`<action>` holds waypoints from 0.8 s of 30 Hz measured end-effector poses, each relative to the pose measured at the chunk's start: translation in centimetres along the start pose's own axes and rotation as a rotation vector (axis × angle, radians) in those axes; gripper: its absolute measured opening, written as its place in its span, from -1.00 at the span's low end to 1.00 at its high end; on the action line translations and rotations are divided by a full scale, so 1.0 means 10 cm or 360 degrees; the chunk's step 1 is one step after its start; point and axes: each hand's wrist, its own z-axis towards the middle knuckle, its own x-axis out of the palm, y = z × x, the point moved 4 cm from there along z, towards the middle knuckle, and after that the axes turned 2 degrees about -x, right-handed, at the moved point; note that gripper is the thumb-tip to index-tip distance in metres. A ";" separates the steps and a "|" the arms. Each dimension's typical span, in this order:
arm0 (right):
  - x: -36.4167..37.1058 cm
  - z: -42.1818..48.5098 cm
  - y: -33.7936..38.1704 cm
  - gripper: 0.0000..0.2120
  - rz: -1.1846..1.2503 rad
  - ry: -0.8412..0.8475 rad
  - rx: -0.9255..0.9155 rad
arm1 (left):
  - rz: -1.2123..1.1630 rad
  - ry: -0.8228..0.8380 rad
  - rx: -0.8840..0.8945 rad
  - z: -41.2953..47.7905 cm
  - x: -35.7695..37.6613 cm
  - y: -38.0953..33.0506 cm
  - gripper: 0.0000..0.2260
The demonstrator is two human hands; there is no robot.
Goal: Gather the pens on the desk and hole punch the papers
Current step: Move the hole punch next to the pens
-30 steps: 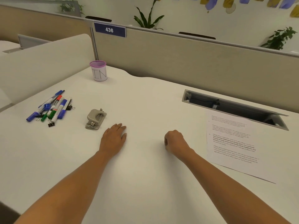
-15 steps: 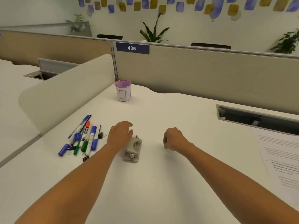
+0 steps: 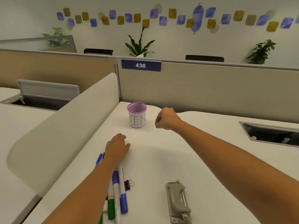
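Several pens and markers (image 3: 119, 193) lie in a bunch on the white desk (image 3: 161, 159), partly hidden under my left forearm. My left hand (image 3: 117, 148) rests on the desk just beyond them, fingers relaxed, holding nothing. My right hand (image 3: 166, 118) hovers with curled fingers beside a purple mesh cup labelled BIN (image 3: 137, 115), to its right, with nothing in it. A grey hole punch (image 3: 178, 202) lies on the desk near the bottom edge. No papers are in view.
A black binder clip (image 3: 128, 185) lies next to the pens. A curved white divider (image 3: 64, 126) borders the desk on the left. The beige partition (image 3: 210, 88) with sign 436 stands behind. A cable slot (image 3: 271, 135) opens at the right.
The view has turned left and forward. My left hand moved off the hole punch to beyond the pens. My right hand reached forward to beside the cup. The paper left the view.
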 end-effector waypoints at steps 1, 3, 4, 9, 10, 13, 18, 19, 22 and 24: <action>-0.01 0.14 0.09 -0.86 0.0016 -0.0041 0.0010 | -0.0006 0.0017 -0.0001 0.09 0.04 0.05 -0.59; -0.04 0.35 0.21 -0.92 0.0030 -0.0103 0.0027 | -0.0011 0.0077 -0.0012 0.18 0.12 0.10 -0.56; -0.04 0.49 0.29 -0.90 0.0029 -0.0140 0.0030 | -0.0015 0.0089 -0.0010 0.24 0.16 0.12 -0.54; -0.01 1.05 0.52 -0.79 0.0039 -0.0266 0.0017 | 0.0002 0.0086 -0.0037 0.42 0.30 0.17 -0.51; 0.01 1.13 0.55 -0.78 0.0037 -0.0282 0.0017 | 0.0004 0.0088 -0.0059 0.44 0.34 0.16 -0.50; 0.10 1.32 0.60 -0.76 0.0051 -0.0307 0.0049 | 0.0074 0.0052 -0.0086 0.44 0.42 0.13 -0.49; 0.20 1.51 0.65 -0.77 -0.0060 -0.0306 0.0025 | 0.0099 0.0001 -0.0070 0.42 0.46 0.15 -0.48; 0.21 1.53 0.66 -0.77 -0.0081 -0.0297 0.0017 | 0.0102 0.0001 -0.0069 0.41 0.46 0.15 -0.48; 0.21 1.56 0.67 -0.77 -0.0106 -0.0298 0.0000 | 0.0094 0.0000 -0.0064 0.40 0.45 0.14 -0.48; 0.20 1.58 0.67 -0.78 -0.0113 -0.0328 0.0007 | 0.0091 0.0002 -0.0066 0.39 0.45 0.14 -0.48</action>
